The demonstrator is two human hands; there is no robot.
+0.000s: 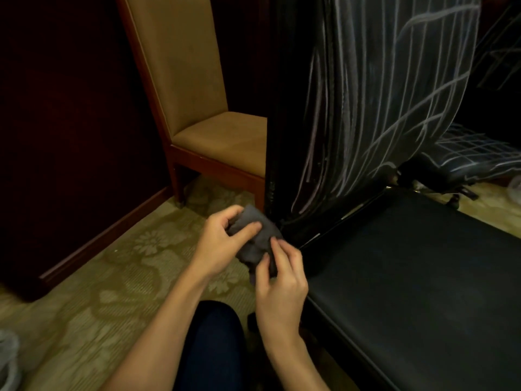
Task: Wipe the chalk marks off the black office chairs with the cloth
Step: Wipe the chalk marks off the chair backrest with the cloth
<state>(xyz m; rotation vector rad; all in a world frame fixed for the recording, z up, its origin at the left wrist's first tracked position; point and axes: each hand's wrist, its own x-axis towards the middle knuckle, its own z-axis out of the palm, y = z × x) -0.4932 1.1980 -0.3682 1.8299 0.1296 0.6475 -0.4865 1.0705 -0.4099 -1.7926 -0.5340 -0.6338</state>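
**chalkdust_99:** Ok so nearest the camera there's a knee in dark trousers over patterned carpet, and just above it both hands are busy with the grey cloth. How's that thing going to behave?

**mopguy:** Looks soft and floppy, thin fabric, weighs basically nothing. It's all bunched up and drooping between the hands, so it won't hold a shape on its own. I'd fold it into a flat pad and take it across the middle with the palm behind it, otherwise it just drags a corner over the chalk.

**chalkdust_99:** And the hands?

**mopguy:** Left hand is curled round the upper end of the cloth, thumb lying across the top of it. Right hand is pinching the lower edge between thumb and fingertips, fingers bent in. Both closed on the cloth, neither touching a chair. Looks to me like refolding or finding a clean patch, but that's a guess.

**chalkdust_99:** Where's the actual work then?

**mopguy:** Right beside them. The black seat of the nearest office chair is just to the right of the hands and looks free of marks. Its backrest rises behind and is covered in long pale chalk lines, so that's not wiped yet. Further right there's a second black chair with a chalk grid on its seat. Off to the left sits a tan upholstered dining chair, no marks on it.
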